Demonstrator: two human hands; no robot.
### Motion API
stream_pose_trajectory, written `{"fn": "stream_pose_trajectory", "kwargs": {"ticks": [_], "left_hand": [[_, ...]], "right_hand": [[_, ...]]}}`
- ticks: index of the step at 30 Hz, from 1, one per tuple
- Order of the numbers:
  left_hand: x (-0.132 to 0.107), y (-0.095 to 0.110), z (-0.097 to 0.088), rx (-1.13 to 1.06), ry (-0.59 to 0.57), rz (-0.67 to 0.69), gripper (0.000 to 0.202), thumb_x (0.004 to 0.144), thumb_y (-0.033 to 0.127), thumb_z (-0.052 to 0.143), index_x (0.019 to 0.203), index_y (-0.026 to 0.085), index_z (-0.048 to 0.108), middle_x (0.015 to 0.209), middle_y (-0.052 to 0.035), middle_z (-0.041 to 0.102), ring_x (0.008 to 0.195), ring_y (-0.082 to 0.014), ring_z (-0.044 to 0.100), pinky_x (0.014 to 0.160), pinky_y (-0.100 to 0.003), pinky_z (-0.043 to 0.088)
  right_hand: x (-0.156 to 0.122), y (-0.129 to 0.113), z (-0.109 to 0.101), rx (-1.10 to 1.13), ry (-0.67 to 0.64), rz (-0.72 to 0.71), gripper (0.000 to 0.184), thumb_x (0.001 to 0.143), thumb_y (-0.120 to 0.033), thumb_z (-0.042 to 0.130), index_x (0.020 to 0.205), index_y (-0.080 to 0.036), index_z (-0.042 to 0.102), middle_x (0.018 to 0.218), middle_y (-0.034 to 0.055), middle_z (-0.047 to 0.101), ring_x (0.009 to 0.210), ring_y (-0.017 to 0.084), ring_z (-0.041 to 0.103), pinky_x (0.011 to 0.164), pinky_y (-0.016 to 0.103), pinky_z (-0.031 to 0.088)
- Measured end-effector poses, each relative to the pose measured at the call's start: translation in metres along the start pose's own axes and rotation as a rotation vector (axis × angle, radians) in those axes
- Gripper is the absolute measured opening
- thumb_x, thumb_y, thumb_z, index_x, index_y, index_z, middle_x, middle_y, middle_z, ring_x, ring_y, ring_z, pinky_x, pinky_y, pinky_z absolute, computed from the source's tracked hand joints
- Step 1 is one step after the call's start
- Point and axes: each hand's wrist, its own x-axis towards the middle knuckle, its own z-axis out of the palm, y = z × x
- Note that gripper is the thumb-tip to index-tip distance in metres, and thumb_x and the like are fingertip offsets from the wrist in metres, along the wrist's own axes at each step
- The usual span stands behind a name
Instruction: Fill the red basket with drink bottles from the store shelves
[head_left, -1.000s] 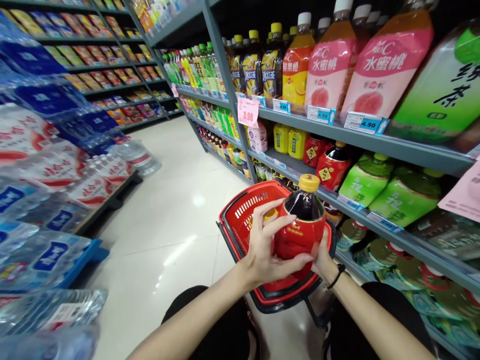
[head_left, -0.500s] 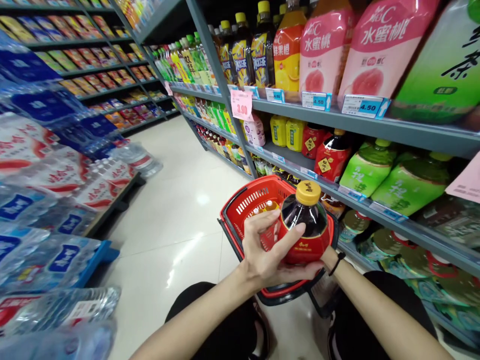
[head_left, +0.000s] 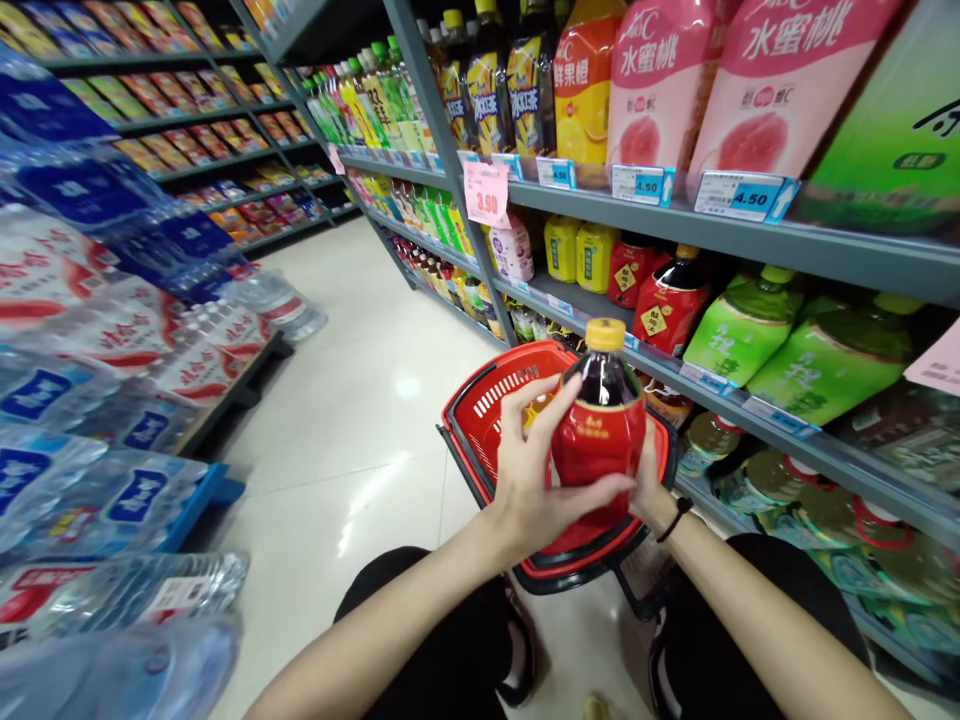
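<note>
A large bottle [head_left: 600, 425] of dark drink with a red label and a yellow cap stands upright in both my hands, above a red shopping basket [head_left: 480, 400] on the floor. My left hand [head_left: 534, 470] wraps its fingers round the bottle's left side and front. Behind the bottle's right side sits my right hand [head_left: 646, 485], mostly hidden, pressed against it; a black band circles that wrist. Another yellow-capped item [head_left: 538, 405] shows inside the basket just behind my left fingers.
Grey shelves [head_left: 675, 215] on the right carry drink bottles and price tags, with matching red-label bottles [head_left: 671, 300] on the middle shelf. Stacked packs of bottled water [head_left: 97, 350] line the left. A pale tiled aisle floor [head_left: 352, 400] runs between them.
The bottle has been tipped back upright and raised slightly in my hands, after leaning toward me half a second ago. Both hands kept their hold.
</note>
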Motion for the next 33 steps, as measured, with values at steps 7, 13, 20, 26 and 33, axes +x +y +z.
{"fn": "stream_pose_trajectory", "kwargs": {"ticks": [7, 13, 20, 26, 33], "left_hand": [[-0.002, -0.015, 0.012, -0.397, -0.146, -0.453, 0.075, 0.106, 0.053, 0.051, 0.171, 0.031, 0.021, 0.176, -0.0106, 0.031, 0.164, -0.0292, 0.027, 0.136, -0.052, 0.021], [0.006, -0.038, 0.012, -0.791, -0.053, -0.922, 0.07, 0.099, 0.053, 0.061, 0.164, 0.033, 0.042, 0.174, 0.0001, 0.038, 0.164, -0.03, 0.028, 0.136, -0.048, 0.024], [0.006, -0.058, 0.018, -0.982, 0.016, -0.986, 0.072, 0.094, 0.054, 0.066, 0.161, 0.032, 0.048, 0.169, -0.0013, 0.047, 0.159, -0.0322, 0.039, 0.131, -0.049, 0.036], [0.021, -0.053, 0.011, -1.236, -0.138, -1.069, 0.072, 0.09, 0.061, 0.071, 0.151, 0.023, 0.059, 0.146, -0.0109, 0.069, 0.141, -0.0378, 0.06, 0.12, -0.056, 0.048], [0.0, -0.055, 0.032, -1.368, -0.208, -1.216, 0.09, 0.077, 0.086, 0.069, 0.136, 0.017, 0.069, 0.121, -0.0156, 0.08, 0.124, -0.0396, 0.071, 0.108, -0.053, 0.058]], "right_hand": [[-0.002, -0.001, -0.002, -0.029, -0.009, 0.18, 0.063, 0.09, -0.071, 0.053, 0.116, -0.021, 0.081, 0.101, 0.0087, 0.085, 0.118, 0.036, 0.076, 0.102, 0.052, 0.062], [-0.006, -0.006, -0.008, -0.114, -0.241, 0.27, 0.064, 0.089, -0.068, 0.052, 0.121, -0.019, 0.077, 0.104, 0.0097, 0.084, 0.111, 0.036, 0.077, 0.091, 0.054, 0.065], [-0.005, -0.009, -0.001, -0.156, -0.283, 0.184, 0.083, 0.088, -0.079, 0.064, 0.146, -0.02, 0.059, 0.112, 0.0112, 0.082, 0.097, 0.031, 0.08, 0.078, 0.046, 0.068], [-0.005, -0.01, -0.002, -0.441, -0.066, -0.176, 0.098, 0.09, -0.068, 0.069, 0.17, -0.033, 0.025, 0.156, 0.0071, 0.061, 0.134, 0.03, 0.066, 0.104, 0.047, 0.062], [-0.02, -0.028, 0.003, -1.035, -0.15, -0.488, 0.124, 0.065, -0.045, 0.096, 0.17, -0.027, 0.032, 0.142, 0.0088, 0.072, 0.119, 0.037, 0.074, 0.11, 0.048, 0.058]]}}
